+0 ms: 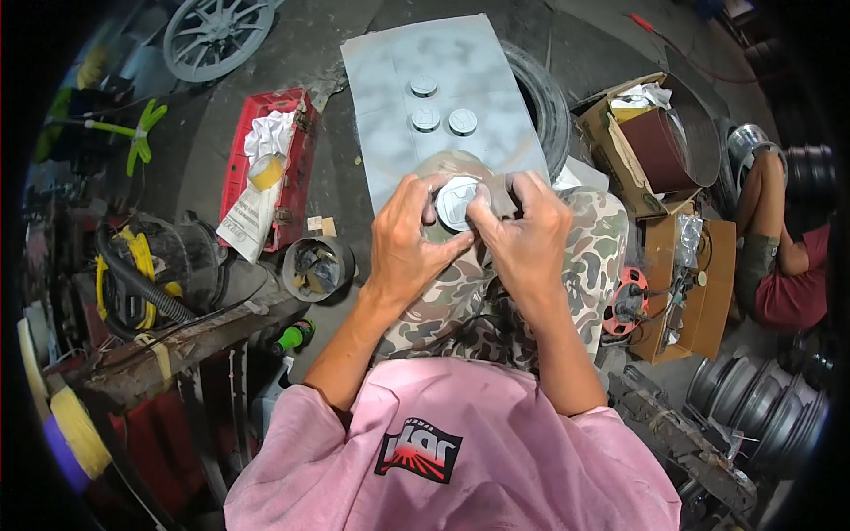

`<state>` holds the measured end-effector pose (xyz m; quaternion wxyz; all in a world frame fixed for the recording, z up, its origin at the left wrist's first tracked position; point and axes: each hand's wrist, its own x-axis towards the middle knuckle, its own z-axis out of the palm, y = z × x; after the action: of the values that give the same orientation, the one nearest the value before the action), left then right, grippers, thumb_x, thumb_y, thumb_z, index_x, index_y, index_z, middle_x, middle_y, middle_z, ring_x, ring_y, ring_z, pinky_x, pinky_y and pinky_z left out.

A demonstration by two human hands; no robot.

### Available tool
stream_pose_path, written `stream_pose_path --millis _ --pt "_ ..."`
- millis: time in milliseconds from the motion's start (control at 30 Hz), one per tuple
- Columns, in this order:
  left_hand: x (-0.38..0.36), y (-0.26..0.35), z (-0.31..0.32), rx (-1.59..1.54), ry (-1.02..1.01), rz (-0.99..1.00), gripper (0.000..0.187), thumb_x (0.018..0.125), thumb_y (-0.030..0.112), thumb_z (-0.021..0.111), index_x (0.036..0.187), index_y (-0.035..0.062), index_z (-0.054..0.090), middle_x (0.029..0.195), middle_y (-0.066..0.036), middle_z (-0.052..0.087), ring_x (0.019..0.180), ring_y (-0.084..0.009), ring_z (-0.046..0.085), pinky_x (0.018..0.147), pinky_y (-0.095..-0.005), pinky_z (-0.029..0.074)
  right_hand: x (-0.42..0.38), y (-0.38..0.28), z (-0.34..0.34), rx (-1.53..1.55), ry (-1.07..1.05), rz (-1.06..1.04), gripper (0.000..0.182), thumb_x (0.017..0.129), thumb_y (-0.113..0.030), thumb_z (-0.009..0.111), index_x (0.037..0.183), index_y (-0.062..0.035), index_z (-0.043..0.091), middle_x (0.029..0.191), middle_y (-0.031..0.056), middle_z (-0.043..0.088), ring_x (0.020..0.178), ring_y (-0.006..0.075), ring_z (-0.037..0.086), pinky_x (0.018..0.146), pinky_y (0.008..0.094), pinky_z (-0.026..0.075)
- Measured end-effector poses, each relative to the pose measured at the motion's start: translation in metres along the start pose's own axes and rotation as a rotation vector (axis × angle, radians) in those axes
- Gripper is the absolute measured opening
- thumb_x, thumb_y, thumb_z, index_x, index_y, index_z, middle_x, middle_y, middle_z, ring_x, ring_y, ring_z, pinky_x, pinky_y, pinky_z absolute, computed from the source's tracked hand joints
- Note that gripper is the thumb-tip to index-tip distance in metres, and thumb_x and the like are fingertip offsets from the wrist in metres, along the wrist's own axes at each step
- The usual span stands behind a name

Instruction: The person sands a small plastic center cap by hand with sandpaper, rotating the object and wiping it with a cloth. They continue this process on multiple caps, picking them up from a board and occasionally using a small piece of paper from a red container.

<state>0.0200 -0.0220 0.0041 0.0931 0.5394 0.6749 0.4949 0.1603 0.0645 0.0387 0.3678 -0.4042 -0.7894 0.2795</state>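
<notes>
A round, pale grey wheel center cap (pixel 455 209) with a raised emblem is held over my knee. My left hand (pixel 405 232) grips its left side, with the thumb along the lower edge and the fingers curled at the upper left. My right hand (pixel 529 226) is closed at its right side, the thumb pressing on the cap's face. Just beyond lies a grey-sprayed board (pixel 381 66) bearing three similar caps: one cap (pixel 423 86) farther back, a second cap (pixel 425 119) nearer, and a third cap (pixel 462 121) to its right.
To the left are a red toolbox (pixel 297 168) with a paper bag, and a round tin (pixel 342 265). A tire (pixel 553 106) lies beside the board. Two cardboard boxes (pixel 713 292) stand at right, near another seated person (pixel 792 265). A spoked wheel (pixel 212 40) lies far left.
</notes>
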Motion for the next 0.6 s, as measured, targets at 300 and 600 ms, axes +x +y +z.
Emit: stream_pose_path --millis 300,600 --pt "-0.002 0.0 -0.002 0.019 -0.049 -0.038 0.066 0.065 0.006 0.095 0.126 0.0034 0.069 0.094 -0.009 0.061 0.074 -0.0225 0.057 0.069 -0.0371 0.052 -0.006 0.004 -0.002 0.027 -0.047 -0.006 0.02 0.085 -0.007 0.081 0.093 0.0039 0.067 0.088 0.0186 0.066 0.074 0.0399 0.067 0.067 0.0483 0.053" --pt "0.002 -0.003 -0.003 -0.033 -0.063 0.005 0.064 0.068 0.012 0.099 0.126 0.0056 0.072 0.091 -0.003 0.057 0.074 -0.0147 0.052 0.061 -0.0307 0.045 0.013 0.019 -0.019 -0.025 -0.226 -0.193 0.023 0.084 -0.005 0.082 0.102 0.0024 0.071 0.102 0.0178 0.066 0.091 0.0408 0.068 0.079 0.0484 0.055"
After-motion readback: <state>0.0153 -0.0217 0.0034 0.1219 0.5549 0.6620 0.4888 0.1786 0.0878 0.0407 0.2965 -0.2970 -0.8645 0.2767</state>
